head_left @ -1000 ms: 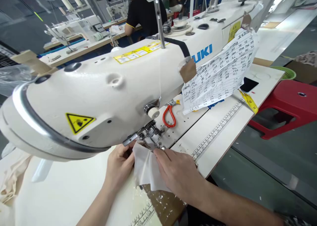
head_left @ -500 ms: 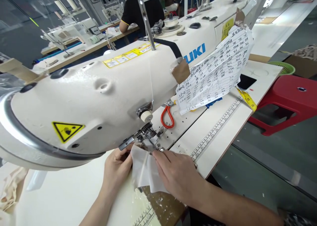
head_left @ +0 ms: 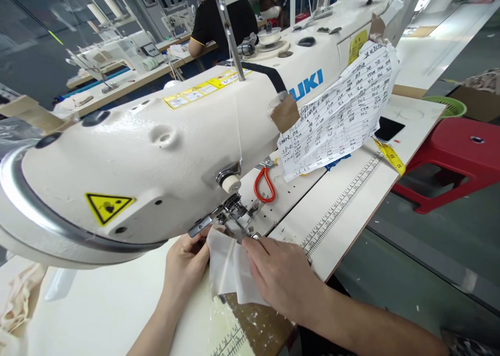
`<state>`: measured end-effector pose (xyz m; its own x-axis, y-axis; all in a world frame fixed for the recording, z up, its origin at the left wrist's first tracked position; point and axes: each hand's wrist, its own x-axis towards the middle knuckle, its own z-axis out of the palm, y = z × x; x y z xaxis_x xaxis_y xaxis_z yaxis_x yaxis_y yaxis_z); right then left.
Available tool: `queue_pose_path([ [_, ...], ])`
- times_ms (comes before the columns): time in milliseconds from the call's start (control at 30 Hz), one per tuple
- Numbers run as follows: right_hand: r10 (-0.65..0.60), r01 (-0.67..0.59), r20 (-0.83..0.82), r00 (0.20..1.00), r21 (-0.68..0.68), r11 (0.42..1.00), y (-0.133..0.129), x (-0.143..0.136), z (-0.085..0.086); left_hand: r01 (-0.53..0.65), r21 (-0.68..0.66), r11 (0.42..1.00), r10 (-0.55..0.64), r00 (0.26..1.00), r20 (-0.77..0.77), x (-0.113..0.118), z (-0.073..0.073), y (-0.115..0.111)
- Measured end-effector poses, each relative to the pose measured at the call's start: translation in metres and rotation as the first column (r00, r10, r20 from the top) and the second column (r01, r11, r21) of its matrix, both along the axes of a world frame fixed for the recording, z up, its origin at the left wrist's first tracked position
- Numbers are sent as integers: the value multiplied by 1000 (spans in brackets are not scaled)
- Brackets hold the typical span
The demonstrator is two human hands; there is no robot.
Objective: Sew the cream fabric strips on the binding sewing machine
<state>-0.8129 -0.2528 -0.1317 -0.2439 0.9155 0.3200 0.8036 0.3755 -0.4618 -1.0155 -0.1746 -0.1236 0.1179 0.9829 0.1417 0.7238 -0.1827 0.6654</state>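
A piece of thin white fabric (head_left: 228,270) with a narrow strip down it lies under the needle end of a white sewing machine (head_left: 187,153). My left hand (head_left: 187,259) pinches the fabric's left edge; its fingertips are partly hidden behind the cloth and the machine head. On the other side, my right hand (head_left: 279,272) is closed on the fabric's right edge, fingertips close beside the presser foot (head_left: 238,231). The cloth hangs toward me between both hands, over the table's brown front part.
Red-handled scissors (head_left: 264,184) lie behind the needle area. A handwritten sheet (head_left: 336,116) hangs from the machine. Along the table's right side are a printed ruler (head_left: 344,200) and a yellow tape measure (head_left: 390,155). A red stool (head_left: 461,153) stands right; beige fabric (head_left: 19,304) lies left.
The view has shifted very slightly. Both hands and the fabric keep practically the same place at the machine.
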Motion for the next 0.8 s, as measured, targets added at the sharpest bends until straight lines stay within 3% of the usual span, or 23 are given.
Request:
queue_pose_path([
  [333,-9,9,-36,999,7,1000,-1,2,2,-2,-17,1000,2,1000,5,2,4,0],
  [800,-5,5,40,999,0,1000,0,-1,-1,10,17,1000,-9,1000,-11,1,-1,-2],
])
